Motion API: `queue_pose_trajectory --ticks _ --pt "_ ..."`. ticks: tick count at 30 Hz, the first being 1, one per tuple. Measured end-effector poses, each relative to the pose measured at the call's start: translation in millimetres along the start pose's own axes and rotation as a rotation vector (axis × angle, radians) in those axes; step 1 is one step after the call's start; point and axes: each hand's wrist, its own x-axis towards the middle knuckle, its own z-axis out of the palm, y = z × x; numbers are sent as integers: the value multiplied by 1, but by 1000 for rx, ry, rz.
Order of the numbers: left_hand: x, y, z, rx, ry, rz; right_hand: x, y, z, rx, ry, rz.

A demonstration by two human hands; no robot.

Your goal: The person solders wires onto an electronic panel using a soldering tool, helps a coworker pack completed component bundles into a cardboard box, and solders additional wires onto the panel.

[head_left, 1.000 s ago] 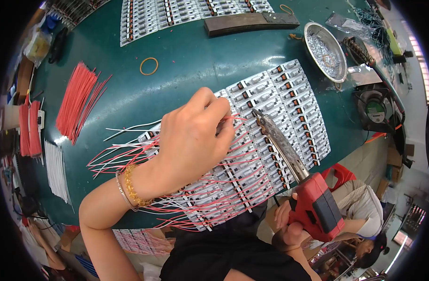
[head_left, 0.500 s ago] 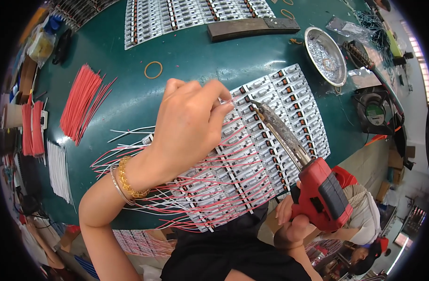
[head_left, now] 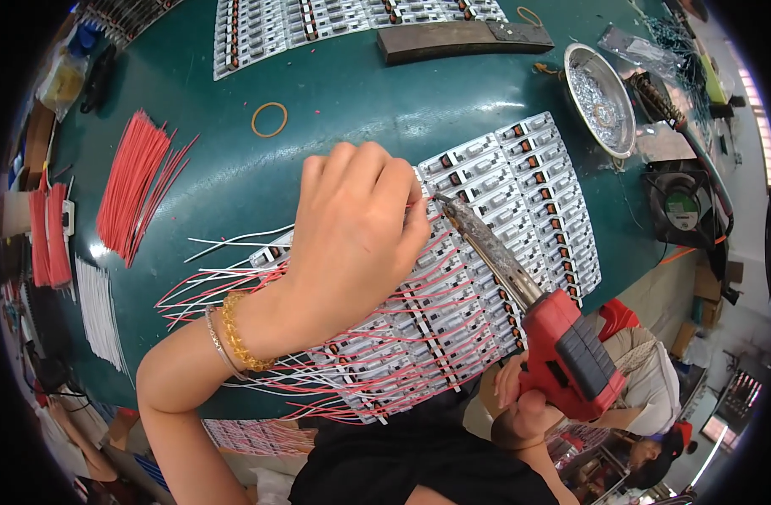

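My left hand (head_left: 356, 227) is closed in a pinch, holding a thin red wire (head_left: 425, 201) over a panel of small grey circuit boards (head_left: 533, 210). My right hand (head_left: 520, 404) grips a red and black soldering gun (head_left: 575, 358) by its handle, at the lower right. The dark tip of the gun's long metal barrel is beside the wire's end at the pinched fingers; whether it touches cannot be made out. Red and white wires (head_left: 385, 332) lie across the near-left boards, many of them trailing left beneath my left wrist. My left palm hides some boards.
Bundles of red wires (head_left: 137, 189) and white wires (head_left: 101, 311) lie at left. A rubber band (head_left: 269, 119), a dark bar (head_left: 461, 42) and more board panels (head_left: 293, 21) sit farther back. A metal bowl (head_left: 629, 139) and a small fan (head_left: 682, 206) stand right. Another person (head_left: 655, 396) is at lower right.
The soldering tip has moved down and left across the panel, to the pinched wire. My left hand has shifted slightly right and down. The whole view has shifted a little.
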Motion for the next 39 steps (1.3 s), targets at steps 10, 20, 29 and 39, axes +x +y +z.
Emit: queue_pose_trajectory --ticks 10,20,29,39 --pt "0 -2 -1 -2 68 40 -14 24 -28 22 -81 -170" --pt "5 -28 -43 479 134 53 12 -17 13 385 59 -297" --pt "-11 -115 -104 843 -115 -30 8 -16 18 402 4 -206" --pt "7 -71 -86 352 131 87 17 -35 19 266 8 -39"
